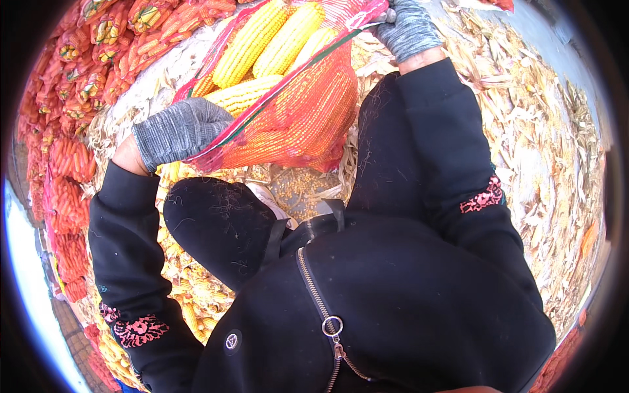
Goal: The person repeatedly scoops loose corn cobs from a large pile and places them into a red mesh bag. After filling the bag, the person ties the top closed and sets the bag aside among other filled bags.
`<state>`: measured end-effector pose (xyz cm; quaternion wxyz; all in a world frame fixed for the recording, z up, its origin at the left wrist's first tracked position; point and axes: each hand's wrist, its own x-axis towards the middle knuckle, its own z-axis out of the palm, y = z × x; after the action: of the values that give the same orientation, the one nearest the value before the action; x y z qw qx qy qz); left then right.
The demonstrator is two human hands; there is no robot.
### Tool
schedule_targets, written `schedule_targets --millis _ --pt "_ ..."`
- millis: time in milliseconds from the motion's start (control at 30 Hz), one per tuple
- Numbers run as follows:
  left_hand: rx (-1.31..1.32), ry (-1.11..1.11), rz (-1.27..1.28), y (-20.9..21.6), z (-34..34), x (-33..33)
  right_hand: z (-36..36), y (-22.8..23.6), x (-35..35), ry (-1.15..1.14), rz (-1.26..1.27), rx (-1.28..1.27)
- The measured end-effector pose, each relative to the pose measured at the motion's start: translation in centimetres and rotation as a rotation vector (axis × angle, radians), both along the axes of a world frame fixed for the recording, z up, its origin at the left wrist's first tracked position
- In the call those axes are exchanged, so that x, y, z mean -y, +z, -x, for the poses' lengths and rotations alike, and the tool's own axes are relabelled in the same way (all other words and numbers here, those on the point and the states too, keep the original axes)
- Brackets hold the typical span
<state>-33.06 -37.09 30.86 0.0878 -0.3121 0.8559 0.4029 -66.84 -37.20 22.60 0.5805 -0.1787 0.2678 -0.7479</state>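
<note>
Amid husks (pixel 531 124), the left grip (pixel 185 131) and right grip (pixel 411 31) clench the mesh bag (pixel 304 121) by its rim, slanting between them.

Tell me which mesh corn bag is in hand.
The mesh bag at top centre, held open between the left hand and right hand; the piled bags at left are untouched.
</note>
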Motion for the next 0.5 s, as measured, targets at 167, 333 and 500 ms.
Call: schedule_targets --millis 167,333,500 --pt "-0.131 0.75 0.005 3.0 1.3 -0.1 -0.1 0.7 -2.1 0.166 0.162 -0.3" --pt "-0.441 0.171 0.998 1.2 0.4 -0.2 1.4 -0.9 -1.9 0.255 0.176 -0.319" --pt "-0.884 0.63 0.448 -1.3 -7.4 0.8 3.8 -1.8 0.5 0.033 0.137 -0.7"
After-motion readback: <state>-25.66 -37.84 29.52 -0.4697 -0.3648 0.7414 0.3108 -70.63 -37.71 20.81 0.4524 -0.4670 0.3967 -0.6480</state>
